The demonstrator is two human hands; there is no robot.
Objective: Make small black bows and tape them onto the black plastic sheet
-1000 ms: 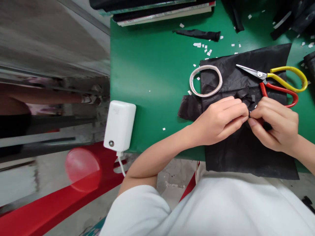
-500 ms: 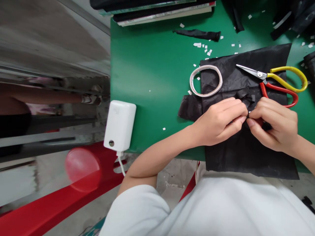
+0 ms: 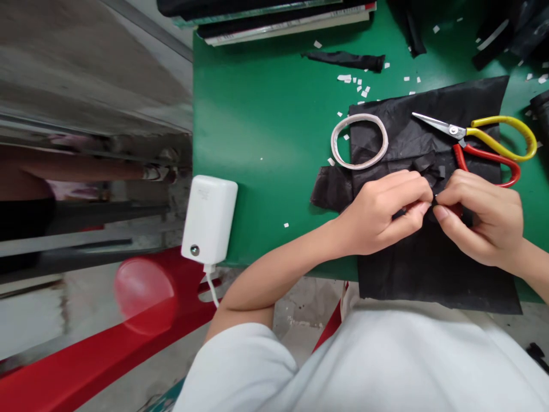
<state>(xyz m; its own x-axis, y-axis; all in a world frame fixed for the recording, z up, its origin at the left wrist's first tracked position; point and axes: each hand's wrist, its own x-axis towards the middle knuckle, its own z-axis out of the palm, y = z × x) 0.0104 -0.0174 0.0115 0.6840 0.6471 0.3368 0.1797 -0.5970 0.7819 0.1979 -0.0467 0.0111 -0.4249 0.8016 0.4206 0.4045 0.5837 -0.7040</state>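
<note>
My left hand (image 3: pixel 386 214) and my right hand (image 3: pixel 480 220) meet fingertip to fingertip over a large black sheet (image 3: pixel 433 263) on the green table (image 3: pixel 266 126). Both pinch a small crumpled black piece (image 3: pixel 429 166) between thumb and fingers; most of it is hidden by the fingers. Scissors with one yellow and one red handle (image 3: pixel 480 140) lie shut on the black sheet just beyond my right hand. A loop of white tape (image 3: pixel 359 141) rests at the sheet's far left corner.
A white power adapter (image 3: pixel 209 220) with a cable sits on the table's left near corner. Small white paper scraps (image 3: pixel 355 80) and a rolled black strip (image 3: pixel 343 59) lie farther back. Books (image 3: pixel 283 20) are stacked at the far edge. A red frame (image 3: pixel 103 349) stands below left.
My fingertips have shifted slightly while pinching the small black piece. Everything else stays where it was.
</note>
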